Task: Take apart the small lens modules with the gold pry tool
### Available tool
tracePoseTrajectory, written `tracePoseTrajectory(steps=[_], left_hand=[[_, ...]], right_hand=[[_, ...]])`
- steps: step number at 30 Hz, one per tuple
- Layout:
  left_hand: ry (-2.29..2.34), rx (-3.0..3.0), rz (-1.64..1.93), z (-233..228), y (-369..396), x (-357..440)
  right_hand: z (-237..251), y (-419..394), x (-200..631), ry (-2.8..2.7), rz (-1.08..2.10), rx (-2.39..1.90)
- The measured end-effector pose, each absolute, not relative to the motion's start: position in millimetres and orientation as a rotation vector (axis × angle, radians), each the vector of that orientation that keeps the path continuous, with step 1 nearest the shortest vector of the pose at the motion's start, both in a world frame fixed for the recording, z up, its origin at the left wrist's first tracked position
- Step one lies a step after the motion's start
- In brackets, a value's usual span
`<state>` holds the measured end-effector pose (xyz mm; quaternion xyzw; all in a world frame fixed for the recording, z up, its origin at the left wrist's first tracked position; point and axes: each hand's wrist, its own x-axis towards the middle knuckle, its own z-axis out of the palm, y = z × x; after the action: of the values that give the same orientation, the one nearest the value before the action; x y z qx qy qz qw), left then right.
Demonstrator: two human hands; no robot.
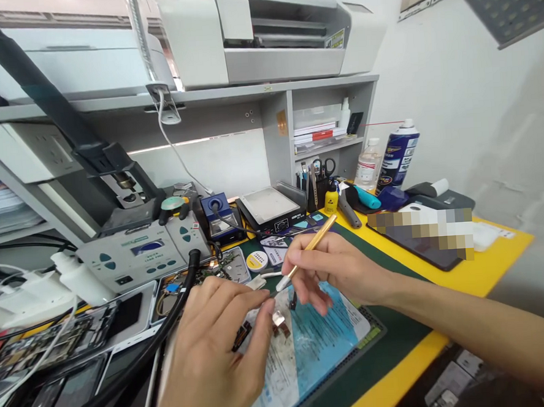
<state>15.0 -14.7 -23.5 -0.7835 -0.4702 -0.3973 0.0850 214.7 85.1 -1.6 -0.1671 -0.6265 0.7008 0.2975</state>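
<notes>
In the head view my right hand [333, 264] is closed around the gold handle of a craft knife [319, 234], its silver collar pointing down and left. The knife's tip reaches the fingertips of my left hand [220, 345]. Thumb and index finger of that hand are pinched together; whatever they grip is too small to make out. Just beside the pinch is a small silver piece [278, 318] with brown flex strips [282, 330] below it. A small black part [293, 302] shows under my right fingers. Beneath lies a blue and white printed mat [322, 354].
At the left, a black hose [180, 319] curves past phone parts [46, 352] and a grey soldering station [141, 254]. Behind my hands stand a round tin [257, 261] and a flat heating plate [272, 206]. A dark tablet-like slab [417, 244] and a spray can [397, 156] are on the right.
</notes>
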Motion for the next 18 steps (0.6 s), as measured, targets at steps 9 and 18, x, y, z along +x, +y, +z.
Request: tracePoseTrajectory(steps=[9, 18], left_hand=[[-1.453, -2.28, -1.237, -19, -10, 20], [-1.493, -2.214, -1.236, -27, -3, 15]], right_hand=[[1, 87, 217, -1.773, 1.82, -0.383], [-4, 89, 215, -1.905, 1.506, -0.495]])
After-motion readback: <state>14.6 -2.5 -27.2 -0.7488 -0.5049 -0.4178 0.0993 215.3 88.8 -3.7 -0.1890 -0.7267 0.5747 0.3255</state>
